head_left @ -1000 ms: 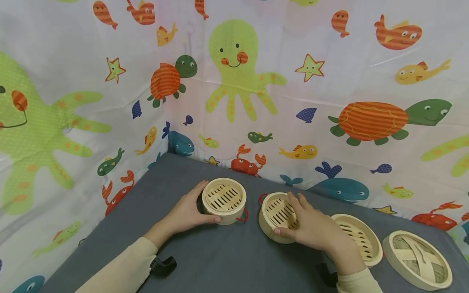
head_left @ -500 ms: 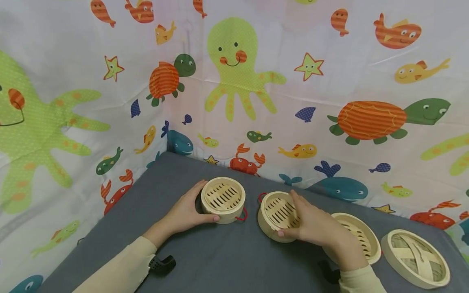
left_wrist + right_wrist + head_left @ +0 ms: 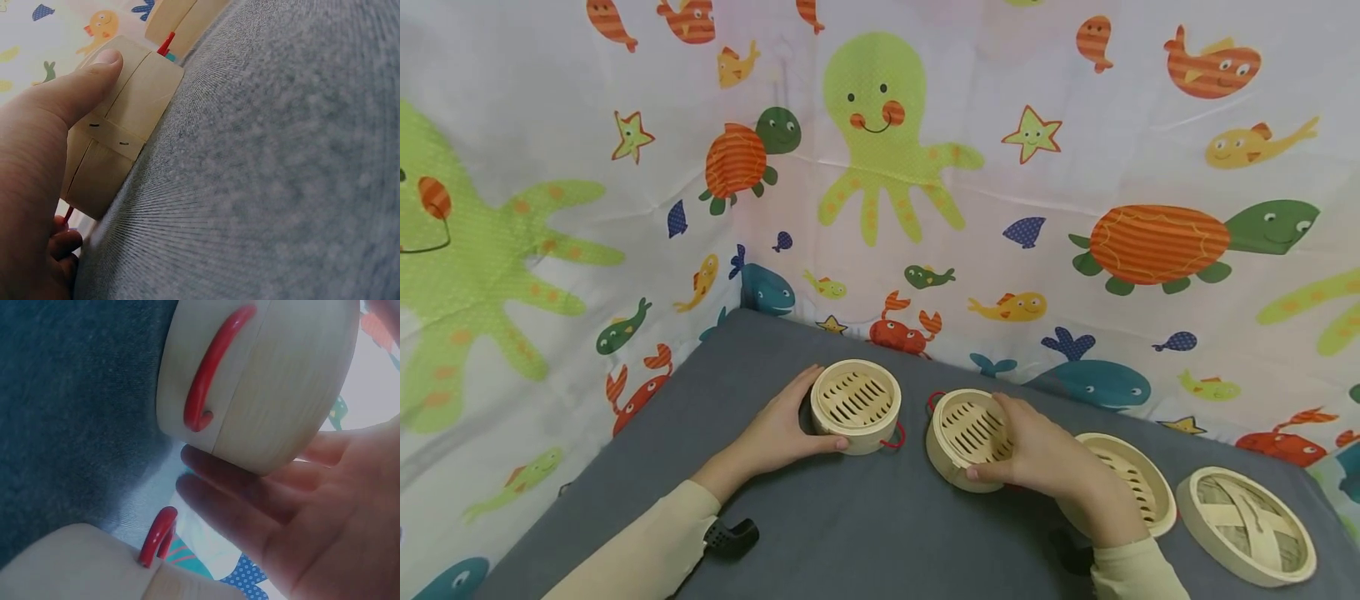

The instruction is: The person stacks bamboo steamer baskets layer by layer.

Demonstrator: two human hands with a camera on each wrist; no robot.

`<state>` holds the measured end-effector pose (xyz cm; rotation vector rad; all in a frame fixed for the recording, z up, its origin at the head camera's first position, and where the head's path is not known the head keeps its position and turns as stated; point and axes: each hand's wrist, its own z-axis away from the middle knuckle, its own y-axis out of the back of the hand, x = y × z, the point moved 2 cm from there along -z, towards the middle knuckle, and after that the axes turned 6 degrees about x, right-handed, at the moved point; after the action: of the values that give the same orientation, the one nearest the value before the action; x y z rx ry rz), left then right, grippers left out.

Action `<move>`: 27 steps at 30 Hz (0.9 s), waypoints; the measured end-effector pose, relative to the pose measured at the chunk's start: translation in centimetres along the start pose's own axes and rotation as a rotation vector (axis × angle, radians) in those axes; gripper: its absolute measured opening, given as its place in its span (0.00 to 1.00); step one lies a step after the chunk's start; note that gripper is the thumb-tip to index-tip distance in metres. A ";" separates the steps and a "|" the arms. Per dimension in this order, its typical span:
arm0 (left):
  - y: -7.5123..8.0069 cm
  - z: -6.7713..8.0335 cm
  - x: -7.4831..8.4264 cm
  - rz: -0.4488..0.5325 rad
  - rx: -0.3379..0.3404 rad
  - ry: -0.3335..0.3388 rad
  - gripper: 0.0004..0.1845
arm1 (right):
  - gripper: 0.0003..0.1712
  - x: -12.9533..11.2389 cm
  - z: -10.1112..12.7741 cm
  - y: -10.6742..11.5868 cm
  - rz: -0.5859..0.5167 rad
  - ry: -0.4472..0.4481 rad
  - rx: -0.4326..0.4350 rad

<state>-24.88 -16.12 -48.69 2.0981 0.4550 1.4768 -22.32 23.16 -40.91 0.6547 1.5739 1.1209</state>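
Two small bamboo steamer baskets with red loop handles stand on a grey cloth (image 3: 850, 533). My left hand (image 3: 797, 425) grips the left basket (image 3: 856, 398) by its wall. In the left wrist view the thumb (image 3: 81, 87) presses on that basket's side (image 3: 134, 103). My right hand (image 3: 1015, 446) grips the right basket (image 3: 962, 429), fingers over its right rim and thumb on the near wall; it looks tipped slightly leftward. The right wrist view shows the fingers (image 3: 250, 506) curled behind this basket (image 3: 287, 381), with the other basket's rim (image 3: 75, 565) just beside it.
A wider bamboo steamer tray (image 3: 1138, 487) lies right behind my right hand, and a woven bamboo lid (image 3: 1247, 525) rests further right. A sea-creature printed curtain (image 3: 887, 167) closes off the back and left sides of the cloth.
My right fingers have drawn back from the basket's slatted floor towards its right rim. The left hand and its basket have stayed put.
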 end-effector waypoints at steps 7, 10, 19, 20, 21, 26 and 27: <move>0.0 -0.1 0.1 0.002 -0.006 0.021 0.71 | 0.75 0.0 0.0 0.1 0.011 0.011 0.029; -0.1 0.0 -0.1 -0.005 -0.009 0.024 0.72 | 0.75 0.1 0.0 0.1 0.007 0.010 0.038; 0.1 0.2 -0.6 -0.026 -0.003 0.021 0.71 | 0.76 0.1 -0.2 -0.4 0.003 0.004 0.076; 0.1 0.1 -0.5 -0.024 -0.005 0.017 0.71 | 0.75 0.1 -0.2 -0.4 0.003 0.004 0.082; 0.1 0.1 -0.5 -0.024 -0.007 0.014 0.71 | 0.75 0.1 -0.2 -0.4 -0.001 0.002 0.089; 0.0 0.1 -0.5 -0.016 -0.013 0.007 0.69 | 0.73 0.2 -0.2 -0.3 -0.043 -0.013 0.125; -0.1 0.1 -0.5 -0.016 -0.011 0.008 0.69 | 0.73 0.1 -0.3 -0.3 -0.051 -0.015 0.133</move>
<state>-24.98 -16.35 -49.15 2.0764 0.4636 1.4756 -22.57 23.07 -41.22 0.7055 1.6540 0.9777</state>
